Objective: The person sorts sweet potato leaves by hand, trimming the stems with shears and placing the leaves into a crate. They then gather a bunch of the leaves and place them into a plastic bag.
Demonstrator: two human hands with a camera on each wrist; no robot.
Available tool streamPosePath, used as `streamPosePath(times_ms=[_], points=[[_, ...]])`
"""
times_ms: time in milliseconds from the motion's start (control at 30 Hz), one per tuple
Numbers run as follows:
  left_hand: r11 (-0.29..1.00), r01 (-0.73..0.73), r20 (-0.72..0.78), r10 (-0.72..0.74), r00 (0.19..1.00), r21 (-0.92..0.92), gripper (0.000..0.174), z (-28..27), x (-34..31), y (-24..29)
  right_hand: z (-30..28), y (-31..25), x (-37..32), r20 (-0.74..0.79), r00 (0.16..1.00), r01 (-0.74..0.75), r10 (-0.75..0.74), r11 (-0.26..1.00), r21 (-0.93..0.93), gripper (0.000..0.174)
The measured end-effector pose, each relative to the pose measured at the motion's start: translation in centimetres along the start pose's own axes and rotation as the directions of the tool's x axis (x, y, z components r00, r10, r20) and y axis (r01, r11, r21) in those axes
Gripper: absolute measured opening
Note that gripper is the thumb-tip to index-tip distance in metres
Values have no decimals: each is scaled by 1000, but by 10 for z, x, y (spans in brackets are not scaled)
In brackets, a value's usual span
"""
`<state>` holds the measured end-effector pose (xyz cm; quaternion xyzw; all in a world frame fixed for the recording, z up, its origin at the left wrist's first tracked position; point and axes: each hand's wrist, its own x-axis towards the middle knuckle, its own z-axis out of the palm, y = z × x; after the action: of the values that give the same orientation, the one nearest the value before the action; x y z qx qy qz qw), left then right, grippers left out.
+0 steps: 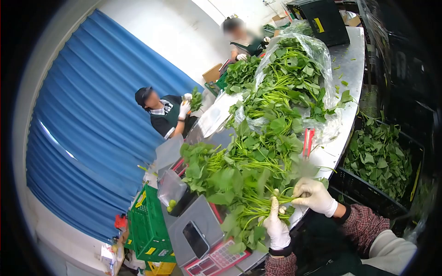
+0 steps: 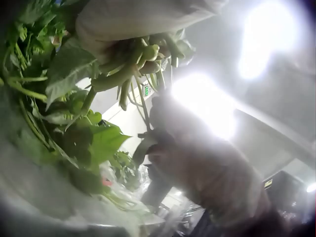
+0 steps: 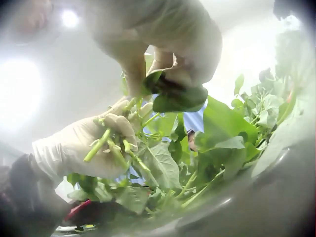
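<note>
My gloved left hand (image 1: 277, 230) grips a bunch of leafy green stems (image 1: 260, 202) near their cut ends, over the front edge of the heap. In the right wrist view the stem ends (image 3: 98, 145) stick out past the fingers of the left hand (image 3: 79, 148). Close beside it, my gloved right hand (image 1: 316, 197) pinches a leafy stem; a dark green leaf (image 3: 180, 100) hangs at its fingertips in the right wrist view. The large heap of leafy greens (image 1: 281, 124) runs along the metal table (image 1: 347, 87) away from me.
Left of the heap are a scale (image 1: 207, 221) with a phone (image 1: 196, 239) on it and green crates (image 1: 149, 225). A red-handled tool (image 1: 308, 143) lies on the table's right side. A black crate (image 1: 368, 186) of greens stands at right. Two people work across the table.
</note>
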<state>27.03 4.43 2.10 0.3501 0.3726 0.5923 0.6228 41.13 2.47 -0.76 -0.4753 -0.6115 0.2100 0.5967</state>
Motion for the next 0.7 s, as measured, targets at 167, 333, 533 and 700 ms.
streamPosePath(times_ms=[167,333,533,700], points=[[986,168,113,-167,979,2,38,10,-5,-7,-20,-9,-8,-163,961,-167,225,936,311,15],[979,197,128,-190,974,-52,45,5,7,-6,-115,0,-7,-743,621,61,250,930,363,16],[959,281,313,-277,908,32,41,8,13,-6,-172,57,-59,-607,546,75,577,688,721,56],[954,280,395,-299,869,107,30,25,5,-12,-74,21,-44,446,742,-665,501,465,584,32]])
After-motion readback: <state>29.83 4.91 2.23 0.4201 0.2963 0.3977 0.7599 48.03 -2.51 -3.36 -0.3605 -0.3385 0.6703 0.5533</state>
